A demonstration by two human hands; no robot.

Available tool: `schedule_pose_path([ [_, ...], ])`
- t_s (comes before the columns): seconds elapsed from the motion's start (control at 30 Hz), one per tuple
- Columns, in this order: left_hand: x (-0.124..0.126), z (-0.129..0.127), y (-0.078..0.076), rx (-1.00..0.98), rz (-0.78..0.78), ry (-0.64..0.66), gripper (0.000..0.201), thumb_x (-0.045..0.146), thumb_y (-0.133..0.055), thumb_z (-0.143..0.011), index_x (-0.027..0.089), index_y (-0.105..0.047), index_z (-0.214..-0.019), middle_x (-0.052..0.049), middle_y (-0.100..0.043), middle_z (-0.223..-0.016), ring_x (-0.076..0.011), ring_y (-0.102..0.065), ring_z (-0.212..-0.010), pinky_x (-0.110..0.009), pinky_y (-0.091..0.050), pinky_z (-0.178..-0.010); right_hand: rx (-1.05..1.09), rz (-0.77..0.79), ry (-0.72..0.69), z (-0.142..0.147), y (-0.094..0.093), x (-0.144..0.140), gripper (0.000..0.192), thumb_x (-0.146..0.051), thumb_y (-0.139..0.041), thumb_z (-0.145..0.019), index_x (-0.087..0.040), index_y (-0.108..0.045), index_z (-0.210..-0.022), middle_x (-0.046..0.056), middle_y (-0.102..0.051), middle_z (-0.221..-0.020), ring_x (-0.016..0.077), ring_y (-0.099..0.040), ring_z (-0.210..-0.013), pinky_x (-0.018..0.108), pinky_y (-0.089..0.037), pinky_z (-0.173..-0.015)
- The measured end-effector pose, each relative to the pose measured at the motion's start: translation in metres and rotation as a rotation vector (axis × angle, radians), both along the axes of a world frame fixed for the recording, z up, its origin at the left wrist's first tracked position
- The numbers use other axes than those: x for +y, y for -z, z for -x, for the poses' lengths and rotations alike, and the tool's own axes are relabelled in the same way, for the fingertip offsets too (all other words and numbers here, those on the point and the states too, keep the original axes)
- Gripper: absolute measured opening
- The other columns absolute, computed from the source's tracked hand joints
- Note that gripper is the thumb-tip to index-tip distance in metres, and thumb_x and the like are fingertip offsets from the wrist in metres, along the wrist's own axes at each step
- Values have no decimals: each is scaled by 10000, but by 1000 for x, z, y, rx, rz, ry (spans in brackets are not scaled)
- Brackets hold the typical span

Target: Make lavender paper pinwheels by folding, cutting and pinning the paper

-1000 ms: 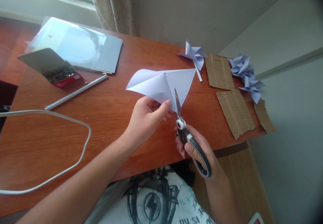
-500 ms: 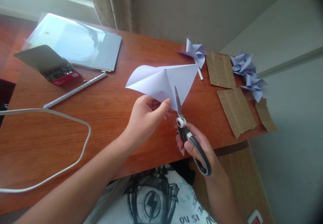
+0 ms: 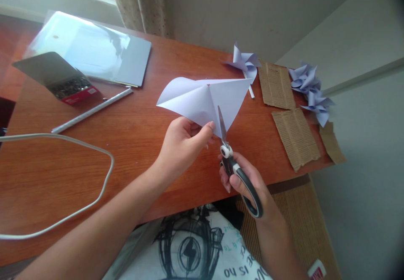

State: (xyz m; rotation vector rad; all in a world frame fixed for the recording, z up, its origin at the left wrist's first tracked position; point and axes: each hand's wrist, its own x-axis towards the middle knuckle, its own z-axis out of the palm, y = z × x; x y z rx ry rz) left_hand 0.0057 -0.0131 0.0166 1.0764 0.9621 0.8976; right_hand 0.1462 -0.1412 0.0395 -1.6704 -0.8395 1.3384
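Observation:
My left hand pinches the lower corner of a folded pale lilac paper sheet and holds it above the brown wooden table. My right hand grips black-and-white scissors by the handles. The blades point up into the paper's lower edge, just right of my left thumb.
A paper pinwheel lies at the far side, two more pinwheels at the right edge among corrugated cardboard pieces. A stack of sheets, an open box of pins, a rolled paper stick and a white cable occupy the left.
The view has shifted slightly, so everything sits a little higher in the picture. Both hands keep the same hold, with the scissor blades still at the paper's lower corner.

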Motion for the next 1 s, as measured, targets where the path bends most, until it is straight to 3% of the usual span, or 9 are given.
schedule_pose_path([
  [1.0,2,0,2,8,-24,31,192,240,-685,-850,136,-704,-690,-27,-735,-627,-130,-672,-557,-186,-508,-527,91,-27,-62,-6,8,1,441,-515,-708,-883,-284,-654,-1254,10,-567,-851,153,-510,-742,258,-409,-643],
])
